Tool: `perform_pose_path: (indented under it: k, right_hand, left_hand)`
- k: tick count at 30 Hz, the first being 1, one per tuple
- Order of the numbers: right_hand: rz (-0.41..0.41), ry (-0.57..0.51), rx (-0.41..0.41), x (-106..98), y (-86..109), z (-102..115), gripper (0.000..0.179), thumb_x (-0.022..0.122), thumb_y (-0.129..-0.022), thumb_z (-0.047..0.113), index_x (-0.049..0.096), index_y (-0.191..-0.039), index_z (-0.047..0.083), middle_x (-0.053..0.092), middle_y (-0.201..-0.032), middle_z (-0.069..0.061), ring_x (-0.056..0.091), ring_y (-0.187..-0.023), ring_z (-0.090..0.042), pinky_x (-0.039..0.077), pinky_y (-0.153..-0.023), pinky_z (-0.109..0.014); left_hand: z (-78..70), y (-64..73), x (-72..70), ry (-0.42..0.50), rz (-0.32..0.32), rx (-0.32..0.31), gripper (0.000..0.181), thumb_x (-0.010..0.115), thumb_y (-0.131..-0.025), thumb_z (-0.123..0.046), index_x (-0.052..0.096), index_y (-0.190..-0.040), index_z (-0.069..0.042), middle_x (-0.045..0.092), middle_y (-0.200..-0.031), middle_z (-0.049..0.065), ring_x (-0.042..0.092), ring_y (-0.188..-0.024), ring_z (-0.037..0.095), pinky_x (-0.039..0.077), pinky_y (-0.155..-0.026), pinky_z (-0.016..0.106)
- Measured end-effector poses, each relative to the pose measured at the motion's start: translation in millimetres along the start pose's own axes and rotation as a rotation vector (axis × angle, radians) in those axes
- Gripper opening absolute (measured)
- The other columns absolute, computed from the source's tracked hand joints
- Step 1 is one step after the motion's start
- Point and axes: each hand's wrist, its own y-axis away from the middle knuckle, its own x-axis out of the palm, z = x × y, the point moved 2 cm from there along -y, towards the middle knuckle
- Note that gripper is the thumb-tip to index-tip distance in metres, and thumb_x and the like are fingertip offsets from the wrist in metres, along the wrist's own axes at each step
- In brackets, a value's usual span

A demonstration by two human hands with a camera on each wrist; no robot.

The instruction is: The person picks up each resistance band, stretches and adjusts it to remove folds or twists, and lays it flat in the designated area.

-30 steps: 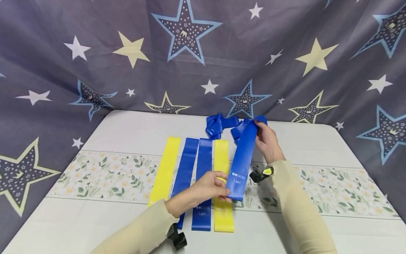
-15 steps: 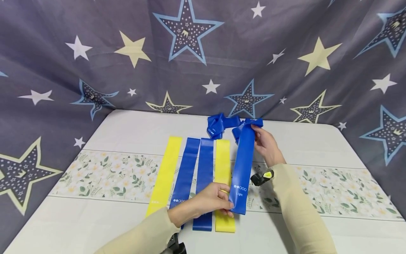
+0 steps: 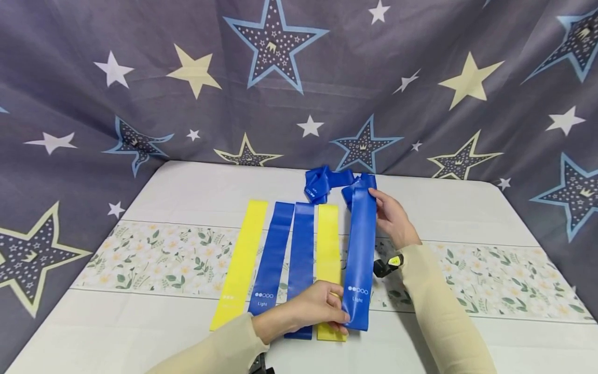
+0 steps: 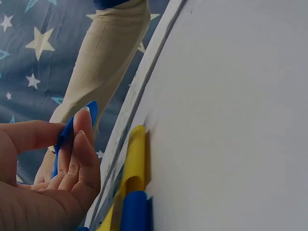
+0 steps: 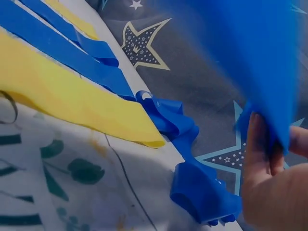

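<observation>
A blue resistance band (image 3: 362, 244) printed "Light" is stretched lengthwise between both hands, over the right side of the table. My left hand (image 3: 320, 307) pinches its near end at the left corner between thumb and fingers; the left wrist view shows this band edge-on, raised above the tabletop. At the far end, my right hand (image 3: 393, 217) pinches the band's right edge. Left of it lie a yellow band (image 3: 328, 234), a blue band (image 3: 302, 239), another blue band (image 3: 275, 244) and a yellow band (image 3: 243, 254), side by side. My left hand and forearm partly cover their near ends.
Two crumpled blue bands, one left (image 3: 317, 186) and one right (image 3: 348, 197), lie at the table's back edge, the right one partly behind the held band. A floral strip (image 3: 159, 254) crosses the white table (image 3: 117, 332). Behind hangs a grey star-patterned curtain (image 3: 261, 114).
The held blue band has come nearer to me and straightened alongside the row. My left hand has drawn its near end down; its far end, earlier folded over my right fingers, now hangs flat.
</observation>
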Motion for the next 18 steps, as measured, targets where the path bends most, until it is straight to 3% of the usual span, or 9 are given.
perform_pose_path:
  k: [5, 10, 14, 18]
  right_hand:
    - [-0.013, 0.014, -0.038, -3.7, -1.9, -2.2, 0.018, 0.048, -0.1, 0.014, 0.04, -0.116, 0.008, 0.062, -0.082, 0.0, 0.061, -0.069, -0.01, 0.054, -0.061, -0.022]
    - [-0.115, 0.092, -0.06, -6.9, -4.4, -6.2, 0.046, 0.05, -0.098, 0.011, 0.036, -0.142, 0.008, 0.059, -0.092, 0.002, 0.059, -0.073, -0.005, 0.051, -0.061, -0.014]
    - [-0.125, 0.111, -0.067, -9.0, -6.7, -9.3, 0.059, 0.046, -0.098, 0.006, 0.021, -0.152, 0.008, 0.053, -0.102, 0.003, 0.057, -0.079, -0.002, 0.05, -0.066, -0.011]
    - [-0.121, 0.205, -0.067, -11.0, -8.2, -13.3, 0.055, 0.047, -0.098, 0.004, 0.027, -0.149, 0.004, 0.057, -0.093, 0.006, 0.056, -0.078, -0.002, 0.05, -0.067, -0.013]
  left_hand:
    - [5.3, 4.1, 4.6, 0.02, 0.075, -0.012, 0.061, 0.06, -0.085, 0.009, 0.033, -0.139, 0.013, 0.065, -0.078, 0.03, 0.07, -0.062, 0.018, 0.057, -0.062, 0.026]
    - [11.4, 5.9, 9.1, 0.063, 0.099, -0.003, 0.04, 0.06, -0.085, 0.009, 0.051, -0.123, 0.003, 0.063, -0.085, 0.038, 0.063, -0.053, 0.006, 0.052, -0.052, 0.019]
    - [15.4, 7.1, 12.2, 0.066, 0.096, -0.012, 0.032, 0.061, -0.085, 0.007, 0.054, -0.116, 0.0, 0.065, -0.086, 0.037, 0.062, -0.052, 0.006, 0.05, -0.049, 0.017]
    - [17.4, 7.7, 14.4, 0.041, 0.087, -0.023, 0.037, 0.063, -0.085, 0.005, 0.051, -0.12, 0.003, 0.066, -0.086, 0.034, 0.065, -0.054, 0.009, 0.051, -0.048, 0.019]
